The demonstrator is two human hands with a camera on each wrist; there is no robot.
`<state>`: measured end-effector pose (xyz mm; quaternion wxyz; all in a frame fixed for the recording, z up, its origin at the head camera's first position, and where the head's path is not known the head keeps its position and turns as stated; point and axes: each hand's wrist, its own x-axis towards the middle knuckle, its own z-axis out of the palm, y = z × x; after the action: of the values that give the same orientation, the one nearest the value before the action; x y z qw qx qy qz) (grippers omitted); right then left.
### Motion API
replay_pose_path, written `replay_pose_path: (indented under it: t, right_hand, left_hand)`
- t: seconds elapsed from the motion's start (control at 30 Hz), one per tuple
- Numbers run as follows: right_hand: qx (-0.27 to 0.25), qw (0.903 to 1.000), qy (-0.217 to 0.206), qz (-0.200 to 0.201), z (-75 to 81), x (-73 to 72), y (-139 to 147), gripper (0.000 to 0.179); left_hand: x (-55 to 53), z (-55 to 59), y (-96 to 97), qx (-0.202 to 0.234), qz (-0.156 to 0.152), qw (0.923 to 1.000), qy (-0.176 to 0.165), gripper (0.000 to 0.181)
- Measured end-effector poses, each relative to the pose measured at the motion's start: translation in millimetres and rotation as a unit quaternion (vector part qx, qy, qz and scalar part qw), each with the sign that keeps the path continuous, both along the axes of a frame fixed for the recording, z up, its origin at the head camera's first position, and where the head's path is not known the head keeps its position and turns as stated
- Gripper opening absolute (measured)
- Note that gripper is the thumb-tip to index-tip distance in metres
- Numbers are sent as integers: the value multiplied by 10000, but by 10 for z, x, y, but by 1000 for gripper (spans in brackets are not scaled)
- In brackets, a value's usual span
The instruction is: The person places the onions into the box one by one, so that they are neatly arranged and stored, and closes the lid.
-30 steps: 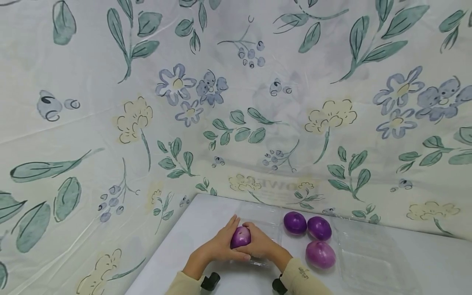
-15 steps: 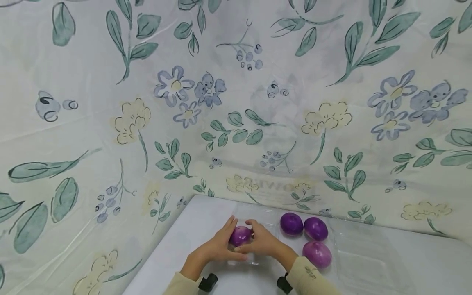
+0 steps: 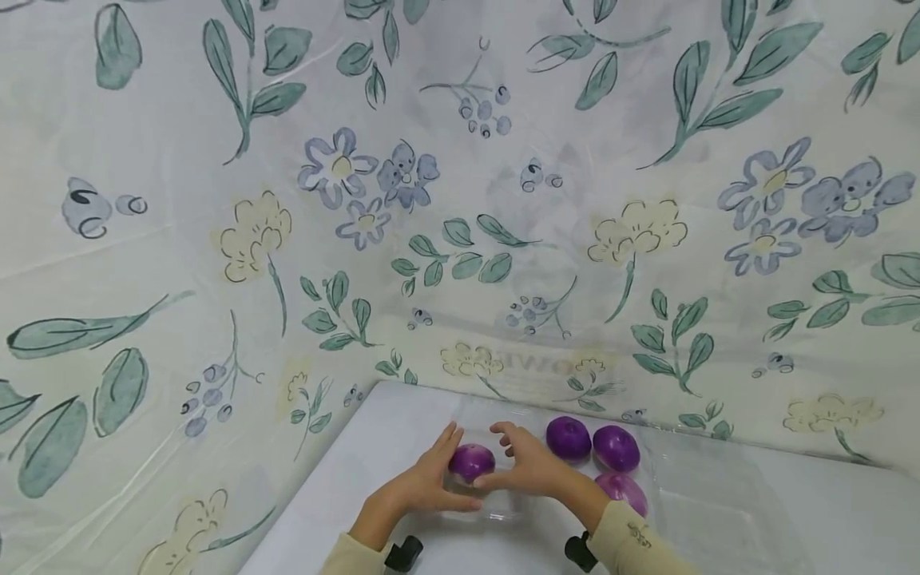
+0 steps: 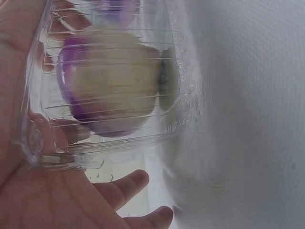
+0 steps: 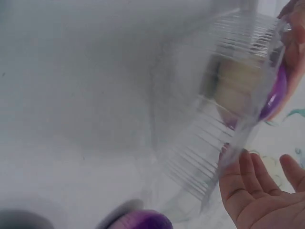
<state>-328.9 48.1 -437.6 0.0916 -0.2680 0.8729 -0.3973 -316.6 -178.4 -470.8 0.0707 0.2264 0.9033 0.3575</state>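
Observation:
A purple onion sits in a clear plastic container, its pale underside showing through the ribbed wall in the left wrist view. My left hand lies along the onion's left side with fingers extended, its thumb stretched across the front of the container. In the left wrist view, that hand's palm borders the plastic. On the other side, my right hand stands spread, its thumb near the onion's lower right edge and its other fingers apart from it. The right wrist view shows its fingers loose beside the container wall.
Two dark purple onions and a lighter one sit right of my hands; my right wrist partly covers the lighter one. Another clear plastic container lies farther right on the white table. A floral cloth hangs behind.
My right hand has loosened from the onion and moved right, its fingers spreading. The onion has tilted, its top turning darker purple. My left hand has stayed beside it.

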Motion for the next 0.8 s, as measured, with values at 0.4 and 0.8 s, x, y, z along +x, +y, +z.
replay_pose_path:
  t: [0.4,0.8]
  right_hand:
    - [82,9999,-136,49,197,124,220,81]
    - [-162,9995,-227,-147,339,120,569,81]
  left_hand:
    - [59,7,7,-113,65,9999,-88,118]
    - [-11,24,2,-126,25,9999,84,118]
